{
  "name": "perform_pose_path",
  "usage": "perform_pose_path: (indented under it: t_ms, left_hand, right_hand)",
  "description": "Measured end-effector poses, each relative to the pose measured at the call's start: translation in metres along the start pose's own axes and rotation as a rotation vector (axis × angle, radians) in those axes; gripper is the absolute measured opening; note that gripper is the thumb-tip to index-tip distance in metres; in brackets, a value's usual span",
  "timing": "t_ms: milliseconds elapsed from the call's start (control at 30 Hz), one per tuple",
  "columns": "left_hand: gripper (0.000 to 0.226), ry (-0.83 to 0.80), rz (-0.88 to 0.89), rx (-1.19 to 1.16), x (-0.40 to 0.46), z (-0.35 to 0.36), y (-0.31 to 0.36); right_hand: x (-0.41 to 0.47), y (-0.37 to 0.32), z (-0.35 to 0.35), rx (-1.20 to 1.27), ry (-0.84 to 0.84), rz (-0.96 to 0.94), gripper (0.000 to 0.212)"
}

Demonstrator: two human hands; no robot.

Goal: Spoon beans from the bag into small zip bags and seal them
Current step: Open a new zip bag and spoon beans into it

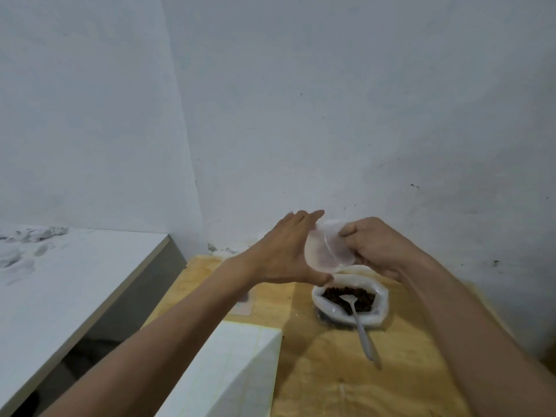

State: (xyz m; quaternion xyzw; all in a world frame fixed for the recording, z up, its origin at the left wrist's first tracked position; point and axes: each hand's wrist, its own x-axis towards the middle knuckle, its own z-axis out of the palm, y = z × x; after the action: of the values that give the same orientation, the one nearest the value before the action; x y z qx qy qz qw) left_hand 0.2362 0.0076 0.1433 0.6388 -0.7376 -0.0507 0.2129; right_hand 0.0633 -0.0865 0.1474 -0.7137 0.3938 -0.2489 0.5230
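Fingers of right hand [373, 245] pinching small zip bag [328, 251], left hand [285, 254] flat against it, spoon [361, 323] in bean bag [350, 299]

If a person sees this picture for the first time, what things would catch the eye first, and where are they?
First, the two hands raised in the middle: the left hand, fingers straight, and the right hand, fingers curled, hold a small clear zip bag between them. Just below, on the yellow table, stands an open white bag of dark beans, with a white spoon resting in it, handle toward the viewer.
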Motion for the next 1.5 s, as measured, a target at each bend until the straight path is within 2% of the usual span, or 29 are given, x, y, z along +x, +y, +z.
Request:
perform_pose_path:
  t_ms: [100,200,267,333,400,500,633,733,833,900,1000,1067,1133,1233,1300,1367,1433,1500]
  left_hand:
    - [0.091,0.054,-0.037,0.024,-0.004,0.004,-0.009]
    - [0.089,0.118,-0.039,0.091,-0.005,0.007,-0.015]
    - [0.094,0.164,-0.034,0.142,-0.005,0.009,-0.020]
    - [0.098,0.190,-0.002,0.180,-0.004,0.015,-0.022]
    - [0.102,0.179,0.030,0.171,-0.003,0.022,-0.020]
    - [0.101,0.147,0.012,0.054,-0.001,0.029,-0.013]
    - [0.090,0.130,0.006,0.016,0.002,0.033,-0.010]
    - [0.090,0.107,-0.017,0.092,0.008,0.034,-0.013]
    - [0.092,0.102,-0.102,0.097,0.008,0.039,-0.023]
    - [0.093,0.095,-0.147,0.074,0.005,0.043,-0.030]
    - [0.093,0.068,-0.166,0.062,0.002,0.048,-0.033]
    - [0.093,0.044,-0.163,0.063,0.000,0.051,-0.032]
    - [0.094,0.012,-0.161,0.069,-0.001,0.054,-0.030]
    - [0.098,-0.028,-0.160,0.079,-0.003,0.058,-0.029]
    - [0.100,-0.040,-0.168,0.070,-0.004,0.060,-0.030]
    - [0.102,-0.074,-0.179,0.069,-0.004,0.062,-0.032]
    - [0.105,-0.130,-0.188,0.086,-0.005,0.065,-0.033]
    - [0.108,-0.183,-0.188,0.117,-0.006,0.069,-0.032]
  right_hand:
    - [0.000,-0.001,0.009,-0.141,0.037,0.005,0.036]
    - [-0.001,-0.002,0.014,-0.284,0.207,-0.070,0.016]
    - [-0.003,-0.004,0.010,-0.297,0.302,-0.167,0.015]
    - [-0.006,-0.011,0.007,-0.273,0.225,-0.205,0.008]
    - [-0.009,-0.013,0.009,-0.307,0.055,-0.187,0.002]
    - [-0.012,-0.011,0.012,-0.131,-0.097,-0.139,0.009]
    - [-0.012,-0.003,0.010,0.017,-0.114,-0.081,0.019]
    - [-0.006,0.008,0.007,-0.203,0.025,-0.165,0.007]
    - [-0.008,0.019,-0.009,-0.436,0.095,-0.237,0.018]
    - [-0.013,0.029,-0.021,-0.686,-0.020,-0.248,0.030]
    - [-0.023,0.051,-0.024,-0.995,-0.327,-0.188,0.052]
    - [-0.029,0.068,-0.020,-1.062,-0.435,-0.149,0.056]
    - [-0.032,0.081,-0.018,-1.089,-0.461,-0.169,0.048]
    - [-0.034,0.088,-0.020,-0.980,-0.355,-0.267,0.024]
    - [-0.031,0.089,-0.024,-0.848,-0.152,-0.376,0.019]
    - [-0.027,0.087,-0.030,-0.823,0.099,-0.436,0.022]
    - [-0.024,0.081,-0.036,-0.869,0.287,-0.391,0.019]
    - [-0.024,0.078,-0.038,-0.887,0.371,-0.306,0.019]
